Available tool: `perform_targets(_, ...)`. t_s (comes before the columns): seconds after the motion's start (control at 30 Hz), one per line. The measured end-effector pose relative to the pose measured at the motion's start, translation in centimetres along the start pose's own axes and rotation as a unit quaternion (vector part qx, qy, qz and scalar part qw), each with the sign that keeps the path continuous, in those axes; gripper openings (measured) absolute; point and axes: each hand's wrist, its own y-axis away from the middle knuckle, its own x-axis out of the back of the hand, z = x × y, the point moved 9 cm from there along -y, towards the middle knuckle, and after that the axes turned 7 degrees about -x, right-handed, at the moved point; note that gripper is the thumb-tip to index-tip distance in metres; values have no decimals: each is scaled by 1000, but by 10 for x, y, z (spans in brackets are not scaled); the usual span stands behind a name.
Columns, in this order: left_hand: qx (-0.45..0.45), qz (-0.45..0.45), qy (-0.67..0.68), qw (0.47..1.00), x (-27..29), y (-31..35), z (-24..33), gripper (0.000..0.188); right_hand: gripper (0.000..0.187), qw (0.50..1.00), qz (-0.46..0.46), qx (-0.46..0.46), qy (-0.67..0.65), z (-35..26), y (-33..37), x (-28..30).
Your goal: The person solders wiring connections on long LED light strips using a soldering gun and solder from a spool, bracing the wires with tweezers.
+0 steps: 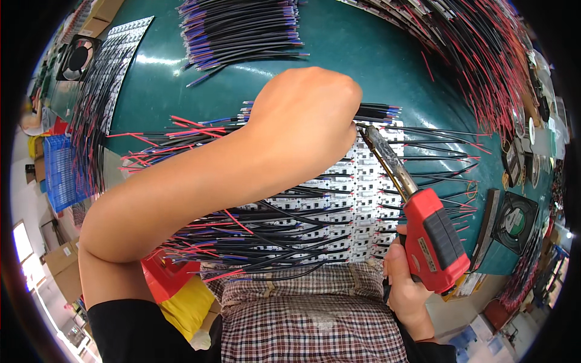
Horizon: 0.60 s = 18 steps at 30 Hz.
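My left hand (308, 115) is closed above the far part of a white circuit board panel (363, 181). Its fingers face down and away, so what they pinch is hidden. My right hand (407, 296) grips a red and black soldering gun (433, 239) from below. The gun's dark tip points up and left, ending close beside my left hand's fingers near the panel's far edge. Black wires (284, 212) with red and blue ends stick out from both sides of the panel. A small bundle of black wires (378, 112) lies just beyond it.
A stack of black and blue wires (242, 33) lies at the back of the green table (339, 54). Wired panels sit at left (124, 54), and a heap of red and black wires (478, 66) at right. Fans stand at left (78, 57) and right (515, 222).
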Motion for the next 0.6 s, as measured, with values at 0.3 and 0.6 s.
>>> perform_targets(0.3,-19,10,-10,1000,0,-2,4,19,30,995,2,-84,-54,10,7,2)
perform_targets(0.6,-32,17,-11,999,3,-4,7,19,24,999,27,-5,17,2,6,6)
